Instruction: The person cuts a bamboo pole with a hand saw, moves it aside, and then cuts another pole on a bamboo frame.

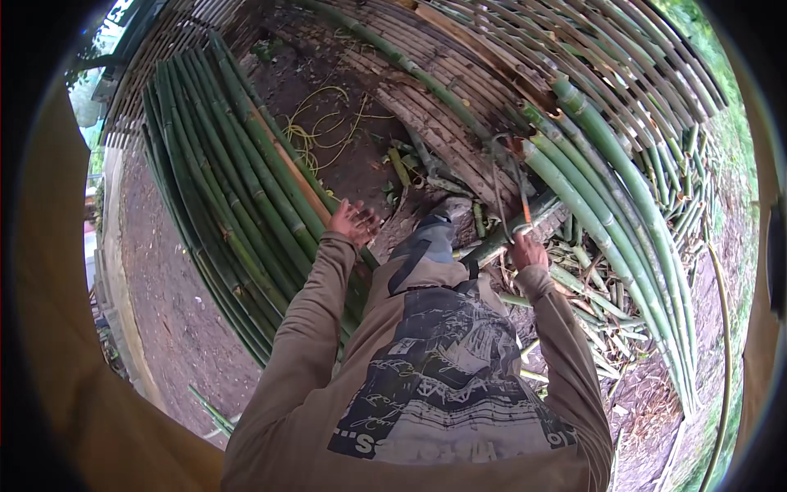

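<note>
My left hand (354, 222) is beside the right edge of a row of long green bamboo poles (234, 164), fingers apart and nothing in them. A split, tan-coloured strip (287, 160) runs along that row toward the hand. In my right hand (529, 251) is the handle of what looks like a hacksaw (499, 184), with a thin metal frame and an orange part, pointing away from me. It is beside a thick log (537, 213) and just left of the cut ends of several green bamboo poles (590, 209). Its blade is hard to make out.
Bamboo offcuts (598, 287) litter the ground right of my legs. A yellow cord (316, 135) lies coiled on the dark soil ahead. Beyond stand bamboo slats (590, 49), with one long green pole (402, 61) across them. A hose (723, 328) curves along the far right.
</note>
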Tool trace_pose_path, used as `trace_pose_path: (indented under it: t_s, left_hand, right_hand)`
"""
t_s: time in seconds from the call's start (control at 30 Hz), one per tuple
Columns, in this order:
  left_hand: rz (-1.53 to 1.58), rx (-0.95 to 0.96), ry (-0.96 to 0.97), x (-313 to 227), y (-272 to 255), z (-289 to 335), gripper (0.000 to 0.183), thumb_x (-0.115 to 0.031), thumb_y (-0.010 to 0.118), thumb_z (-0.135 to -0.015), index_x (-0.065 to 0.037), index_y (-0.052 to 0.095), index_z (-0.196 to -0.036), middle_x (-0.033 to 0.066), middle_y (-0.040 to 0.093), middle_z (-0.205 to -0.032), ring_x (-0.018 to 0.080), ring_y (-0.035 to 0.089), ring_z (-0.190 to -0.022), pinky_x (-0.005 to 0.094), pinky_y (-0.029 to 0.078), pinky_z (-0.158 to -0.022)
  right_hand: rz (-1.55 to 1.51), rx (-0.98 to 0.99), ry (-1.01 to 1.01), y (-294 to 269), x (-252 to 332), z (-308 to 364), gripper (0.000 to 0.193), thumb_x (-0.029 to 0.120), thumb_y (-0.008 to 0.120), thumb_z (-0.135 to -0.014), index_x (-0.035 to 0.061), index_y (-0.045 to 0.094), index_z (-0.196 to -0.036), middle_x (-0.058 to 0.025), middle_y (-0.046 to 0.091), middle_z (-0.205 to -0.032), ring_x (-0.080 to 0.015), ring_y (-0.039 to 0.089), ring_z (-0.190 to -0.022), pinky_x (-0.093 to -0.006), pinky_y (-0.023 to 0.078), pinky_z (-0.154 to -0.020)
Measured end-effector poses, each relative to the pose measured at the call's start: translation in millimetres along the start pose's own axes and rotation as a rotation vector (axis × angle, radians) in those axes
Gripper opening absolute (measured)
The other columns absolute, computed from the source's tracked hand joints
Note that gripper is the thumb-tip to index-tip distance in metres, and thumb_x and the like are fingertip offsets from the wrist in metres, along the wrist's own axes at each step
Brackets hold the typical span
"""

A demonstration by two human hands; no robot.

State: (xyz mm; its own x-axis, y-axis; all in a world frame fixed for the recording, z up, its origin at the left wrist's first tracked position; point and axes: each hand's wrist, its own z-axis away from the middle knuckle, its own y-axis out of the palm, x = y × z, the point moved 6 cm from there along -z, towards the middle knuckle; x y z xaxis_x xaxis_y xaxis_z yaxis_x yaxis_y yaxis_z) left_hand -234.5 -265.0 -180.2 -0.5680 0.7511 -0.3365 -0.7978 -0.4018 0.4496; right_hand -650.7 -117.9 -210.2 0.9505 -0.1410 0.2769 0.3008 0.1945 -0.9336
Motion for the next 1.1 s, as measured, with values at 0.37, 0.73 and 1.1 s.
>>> trace_pose_path:
  t_s: [0.37, 0.73, 1.1]
  left_hand:
    - [0.090, 0.354, -0.083, 28.8, 163.6, 3.4, 0.084, -0.075, 0.054, -0.076, -0.010, 0.044, -0.129, 0.0199, 0.050, -0.121, 0.0389, 0.050, -0.113, 0.0615, 0.039, -0.092]
    - [-0.147, 0.064, -0.125, 62.4, 228.4, -103.0, 0.090, -0.076, 0.059, -0.071, -0.013, 0.037, -0.131, 0.0168, 0.043, -0.121, 0.0399, 0.047, -0.115, 0.0716, 0.036, -0.089]
    - [-0.227, 0.093, -0.188, 71.5, 248.9, -81.7, 0.063, -0.065, 0.058, -0.082, -0.007, 0.043, -0.102, 0.0159, 0.051, -0.095, 0.0353, 0.054, -0.091, 0.0625, 0.039, -0.088]
  right_hand:
    - [-0.584, -0.159, -0.012, -103.7, 94.4, -73.6, 0.019, 0.023, 0.064, -0.082, 0.0071, 0.063, -0.094, -0.0138, 0.059, -0.101, -0.0334, 0.054, -0.100, -0.0411, 0.044, -0.087]
    - [-0.836, -0.145, -0.008, -213.2, 211.2, -71.0, 0.035, 0.023, 0.070, -0.082, 0.0019, 0.051, -0.102, -0.0174, 0.057, -0.091, -0.0359, 0.057, -0.089, -0.0430, 0.045, -0.077]
    - [-0.614, -0.259, -0.380, -213.4, 231.4, -77.7, 0.008, 0.010, 0.059, -0.081, 0.0060, 0.056, -0.087, -0.0141, 0.059, -0.082, -0.0358, 0.057, -0.080, -0.0459, 0.042, -0.073]
